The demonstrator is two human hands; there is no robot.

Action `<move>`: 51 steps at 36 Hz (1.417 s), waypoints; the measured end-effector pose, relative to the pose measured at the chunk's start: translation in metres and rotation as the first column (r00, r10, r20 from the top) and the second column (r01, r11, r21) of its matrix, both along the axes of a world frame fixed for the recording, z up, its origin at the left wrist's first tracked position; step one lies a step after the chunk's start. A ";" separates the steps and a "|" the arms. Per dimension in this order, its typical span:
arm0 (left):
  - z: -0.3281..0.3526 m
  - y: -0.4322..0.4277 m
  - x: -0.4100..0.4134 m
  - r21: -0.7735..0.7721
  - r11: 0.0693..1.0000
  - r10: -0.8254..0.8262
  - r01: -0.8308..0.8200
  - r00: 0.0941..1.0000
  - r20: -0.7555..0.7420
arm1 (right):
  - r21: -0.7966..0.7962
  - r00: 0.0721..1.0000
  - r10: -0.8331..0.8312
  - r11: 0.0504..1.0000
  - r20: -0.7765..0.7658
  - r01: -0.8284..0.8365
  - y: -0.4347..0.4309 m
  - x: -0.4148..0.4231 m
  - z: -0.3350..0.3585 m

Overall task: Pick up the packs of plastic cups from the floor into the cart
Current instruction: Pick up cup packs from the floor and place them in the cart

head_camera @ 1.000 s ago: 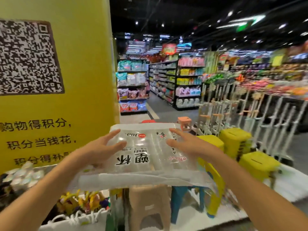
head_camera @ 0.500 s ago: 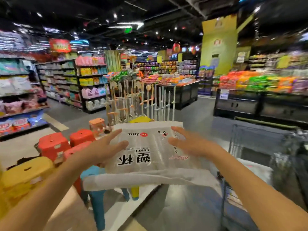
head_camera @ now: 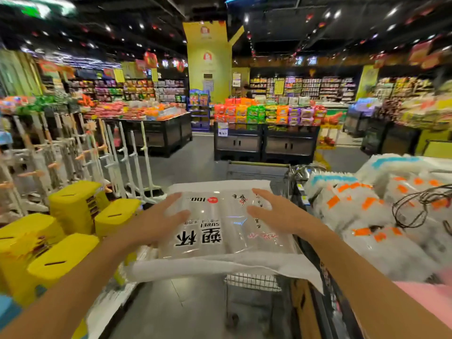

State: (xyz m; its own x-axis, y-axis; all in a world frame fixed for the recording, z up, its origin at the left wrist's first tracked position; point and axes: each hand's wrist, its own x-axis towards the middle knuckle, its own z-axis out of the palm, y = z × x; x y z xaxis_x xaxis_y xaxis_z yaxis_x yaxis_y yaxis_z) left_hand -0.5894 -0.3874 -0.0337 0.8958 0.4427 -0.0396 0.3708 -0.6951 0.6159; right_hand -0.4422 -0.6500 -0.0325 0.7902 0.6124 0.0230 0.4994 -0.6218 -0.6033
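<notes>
Both hands hold one flat pack of plastic cups (head_camera: pixel 220 223) out in front of the chest, level and face up, its black printed characters reading upside down from the wearer's side. The left hand (head_camera: pixel 156 221) presses against the pack's left edge with the fingers spread flat over the top film, and the right hand (head_camera: pixel 276 214) does the same on the right edge; whether thumbs curl under the pack cannot be seen, but the pack is clearly carried between the two palms, not resting on anything. It hangs in the air above the wire cart (head_camera: pixel 252 281), whose mesh end and rim show just below and beyond the loose white flap of wrapping at the pack's near edge. So this pack is off the floor and lined up over the cart, but not yet let go into it. To the right, just beside the cart, lies a heap of white wrapped packs (head_camera: pixel 362 209) with orange and blue markings; whether these sit in a second cart or on a display cannot be told. Yellow stools (head_camera: pixel 73 204) are stacked on the left. No packs show on the visible floor, so how many remain to be picked up cannot be judged; lowering and releasing this one looks like the step in hand.
</notes>
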 end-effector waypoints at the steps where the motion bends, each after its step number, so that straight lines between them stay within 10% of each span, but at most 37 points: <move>1: -0.001 -0.003 0.013 0.007 1.000 -0.015 0.015 1.000 -0.005 | 0.002 1.000 -0.017 1.000 -0.003 0.017 -0.004 0.011 -0.004; 28: -0.018 0.095 0.373 -0.055 0.919 -0.387 0.391 0.919 0.073 | -0.043 0.911 -0.412 0.910 0.024 0.413 0.063 0.282 -0.019; 51: -0.356 0.079 0.604 -0.329 0.917 -0.291 0.227 0.943 -0.162 | -0.131 0.902 -0.375 0.926 -0.214 0.354 0.067 0.537 -0.360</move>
